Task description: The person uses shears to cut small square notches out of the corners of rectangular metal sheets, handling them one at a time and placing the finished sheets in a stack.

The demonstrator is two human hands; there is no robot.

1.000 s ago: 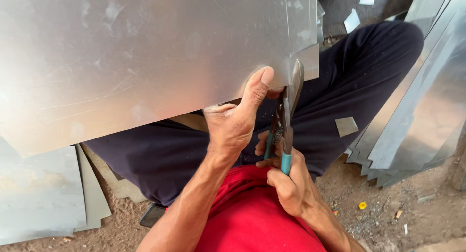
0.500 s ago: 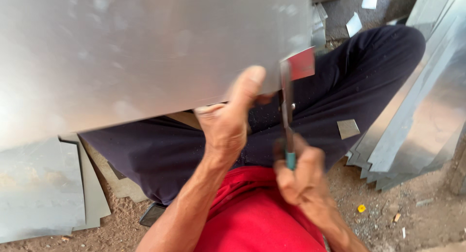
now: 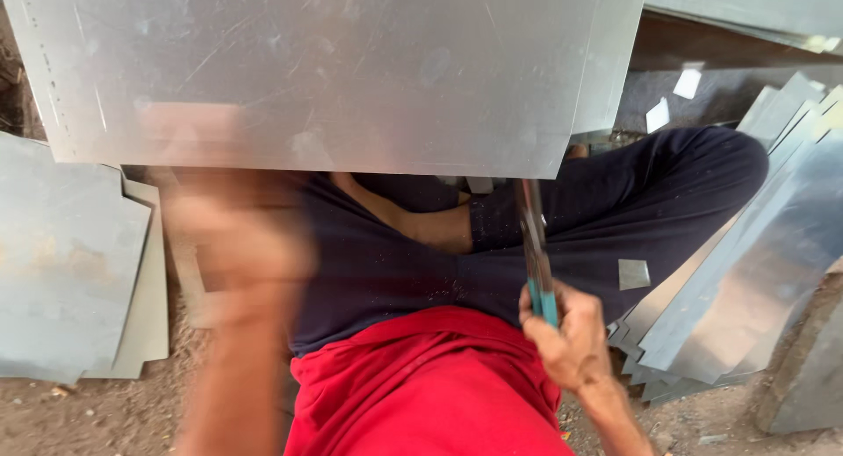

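A large grey metal sheet (image 3: pixel 334 70) lies across my lap, over my dark trousers. My right hand (image 3: pixel 571 337) grips the blue handles of tin snips (image 3: pixel 534 245), whose blades point up at the sheet's near right corner. My left hand (image 3: pixel 233 236) is a motion blur below the sheet's near edge on the left; whether it touches the sheet or holds anything is unclear.
Flat metal sheets (image 3: pixel 70 254) are stacked on the dirt at the left. More cut sheets (image 3: pixel 746 272) lean in a pile at the right. Small metal offcuts (image 3: pixel 634 273) lie on my leg and on the ground behind.
My left hand has left the sheet's right corner and swung to the left. The sheet has shifted and now lies flatter across my lap. The snips stay in my right hand.
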